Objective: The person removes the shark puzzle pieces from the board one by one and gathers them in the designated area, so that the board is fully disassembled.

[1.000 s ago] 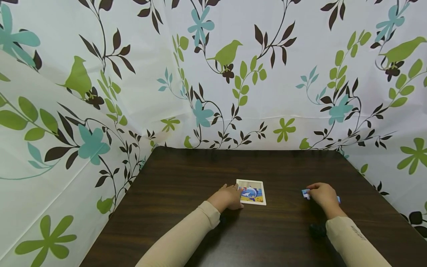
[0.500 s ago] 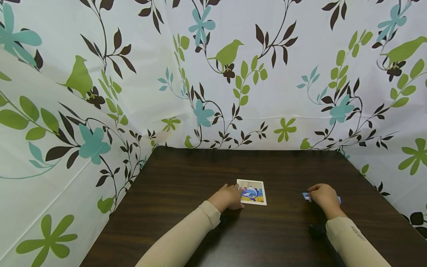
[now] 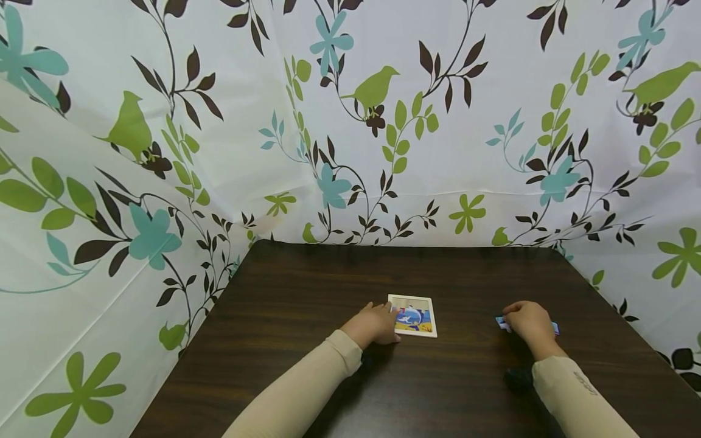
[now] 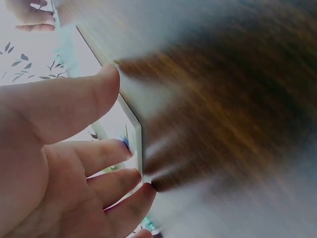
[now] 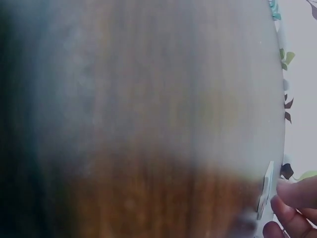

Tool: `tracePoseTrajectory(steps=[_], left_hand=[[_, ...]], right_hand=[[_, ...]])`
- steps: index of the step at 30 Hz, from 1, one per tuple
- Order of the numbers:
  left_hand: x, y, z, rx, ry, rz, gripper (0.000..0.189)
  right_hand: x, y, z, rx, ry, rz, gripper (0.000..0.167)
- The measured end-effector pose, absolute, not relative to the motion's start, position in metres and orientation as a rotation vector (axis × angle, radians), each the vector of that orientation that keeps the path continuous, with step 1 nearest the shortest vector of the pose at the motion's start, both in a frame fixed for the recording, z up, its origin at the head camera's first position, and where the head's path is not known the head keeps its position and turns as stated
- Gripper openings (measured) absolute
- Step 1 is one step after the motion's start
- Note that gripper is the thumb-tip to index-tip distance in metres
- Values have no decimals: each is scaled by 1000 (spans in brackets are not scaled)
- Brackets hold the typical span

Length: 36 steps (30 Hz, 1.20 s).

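A small picture puzzle in a white frame [image 3: 434, 319], with a blue, yellow and red sea picture, lies on the dark table. Part of its upper area shows bare beige. My left hand [image 3: 376, 323] rests at the frame's left side, fingers over the edge and picture, thumb at the near corner. In the left wrist view the fingers [image 4: 126, 191] look fairly straight along the frame's rim. Farther right, my right hand [image 3: 530, 321] pinches a blue-and-white puzzle piece [image 3: 501, 323] between thumb and fingertips, low over the table. More blue pieces [image 3: 556, 328] show beyond that hand, mostly hidden beneath it.
The dark wood-grain table [image 3: 328, 274] reaches back to a white curtain [image 3: 372, 213] printed with leaves, birds and flowers. The curtain also hangs along the left and right sides. A dark wrist strap [image 3: 517, 378] shows under the right sleeve.
The piece at the right hand has come down flatter toward the table, and that hand has shifted only slightly. The left hand and the framed puzzle have stayed put.
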<state>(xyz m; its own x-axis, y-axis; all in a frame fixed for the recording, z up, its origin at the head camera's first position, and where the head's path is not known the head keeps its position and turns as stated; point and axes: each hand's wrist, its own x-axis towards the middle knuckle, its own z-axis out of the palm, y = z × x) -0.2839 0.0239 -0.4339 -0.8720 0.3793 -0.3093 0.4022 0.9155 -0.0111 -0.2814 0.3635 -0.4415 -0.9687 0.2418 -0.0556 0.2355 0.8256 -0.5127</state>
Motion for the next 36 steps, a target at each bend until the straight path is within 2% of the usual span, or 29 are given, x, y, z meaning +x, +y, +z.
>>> tracePoseTrajectory(steps=[36], left_hand=[[-281, 22, -431, 580, 2790, -82, 68]], right_hand=[[-296, 303, -432, -268, -2935, 866, 25]])
